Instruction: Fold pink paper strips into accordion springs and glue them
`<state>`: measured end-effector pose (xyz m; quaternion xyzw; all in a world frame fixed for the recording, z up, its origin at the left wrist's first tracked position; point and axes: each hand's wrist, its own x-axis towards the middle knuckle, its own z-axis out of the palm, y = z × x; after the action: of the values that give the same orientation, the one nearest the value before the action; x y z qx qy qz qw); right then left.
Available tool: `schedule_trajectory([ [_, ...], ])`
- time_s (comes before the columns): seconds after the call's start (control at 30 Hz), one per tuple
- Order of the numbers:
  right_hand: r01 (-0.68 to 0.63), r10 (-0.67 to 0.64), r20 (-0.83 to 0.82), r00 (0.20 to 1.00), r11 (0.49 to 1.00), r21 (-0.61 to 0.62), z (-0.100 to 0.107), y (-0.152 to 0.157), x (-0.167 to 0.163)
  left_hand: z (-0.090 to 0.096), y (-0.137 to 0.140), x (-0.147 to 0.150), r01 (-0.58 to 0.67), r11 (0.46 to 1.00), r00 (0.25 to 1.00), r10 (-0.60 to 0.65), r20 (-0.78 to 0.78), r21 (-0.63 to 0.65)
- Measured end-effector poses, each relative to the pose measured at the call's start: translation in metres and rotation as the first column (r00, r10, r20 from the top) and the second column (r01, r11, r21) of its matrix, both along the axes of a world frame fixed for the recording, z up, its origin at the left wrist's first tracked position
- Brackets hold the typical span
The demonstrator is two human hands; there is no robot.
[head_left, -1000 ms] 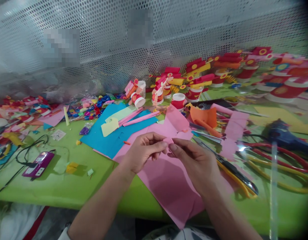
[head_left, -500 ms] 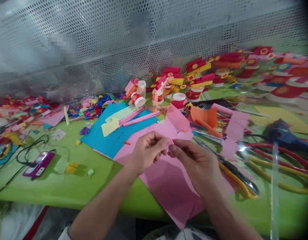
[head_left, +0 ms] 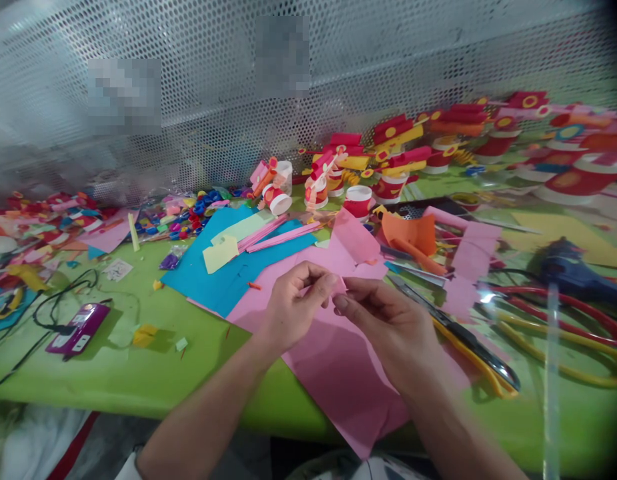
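Note:
A small piece of pink paper (head_left: 340, 285) is pinched between both hands at their fingertips. My left hand (head_left: 299, 303) is closed, its thumb pressing the piece from the left. From the right, my right hand (head_left: 388, 317) pinches the edge with thumb and forefinger. Fingers cover part of the piece, so its full shape is hidden. Beneath the hands lies a large sheet of pink paper (head_left: 333, 380), overlapping a blue sheet (head_left: 188, 267). Pink paper strips (head_left: 283, 239) and a pale yellow piece (head_left: 221, 255) rest on the blue sheet.
Scissors with yellow handles (head_left: 481, 363), a box cutter (head_left: 468, 337) and a blue glue gun (head_left: 563, 267) lie at the right. Red paper cups with paper pieces (head_left: 388, 187) stand along the back. A purple power strip (head_left: 81, 328) sits at the left on the green table (head_left: 113, 387).
My right fingertips have shifted slightly on the small pink piece, and more of it shows above the thumbs. The left hand has barely moved.

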<state>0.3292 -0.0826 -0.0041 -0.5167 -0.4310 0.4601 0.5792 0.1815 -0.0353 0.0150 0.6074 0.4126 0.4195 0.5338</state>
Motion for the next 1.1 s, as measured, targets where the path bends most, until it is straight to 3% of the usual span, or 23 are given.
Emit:
schedule_trajectory([
  [0.27, -0.031, 0.031, 0.013, 0.999, 0.998, 0.05, -0.001, 0.004, 0.004, 0.003, 0.002, -0.004, 0.066, 0.992, 0.997, -0.061, -0.047, 0.112],
  [0.37, -0.028, 0.027, 0.04, 0.999, 1.0, 0.008, 0.001, 0.005, 0.003, 0.001, 0.003, -0.004, 0.113, 0.993, 0.994, -0.113, -0.004, 0.028],
  [0.5, 0.02, -0.021, 0.047, 0.999, 0.999, 0.029, 0.003, 0.004, 0.002, -0.001, 0.004, -0.006, 0.176, 0.968, 0.981, -0.158, 0.112, -0.177],
  [0.6, 0.074, -0.075, 0.02, 0.997, 0.996, 0.044, 0.003, 0.003, 0.002, 0.001, 0.004, -0.007, 0.187, 0.956, 0.976, -0.155, 0.153, -0.226],
  [0.7, 0.14, -0.14, -0.006, 0.99, 0.989, 0.038, 0.001, 0.004, 0.003, 0.003, 0.002, -0.006, 0.194, 0.96, 0.975, -0.166, 0.149, -0.202],
  [0.83, 0.179, -0.176, -0.044, 0.983, 0.98, 0.08, -0.002, 0.005, 0.003, 0.001, 0.0, -0.001, 0.105, 0.987, 0.993, -0.097, 0.069, -0.124],
  [1.1, 0.201, -0.196, -0.078, 0.978, 0.977, 0.074, -0.005, 0.003, 0.002, -0.001, 0.001, 0.003, 0.109, 0.993, 0.982, -0.1, 0.159, -0.05],
])
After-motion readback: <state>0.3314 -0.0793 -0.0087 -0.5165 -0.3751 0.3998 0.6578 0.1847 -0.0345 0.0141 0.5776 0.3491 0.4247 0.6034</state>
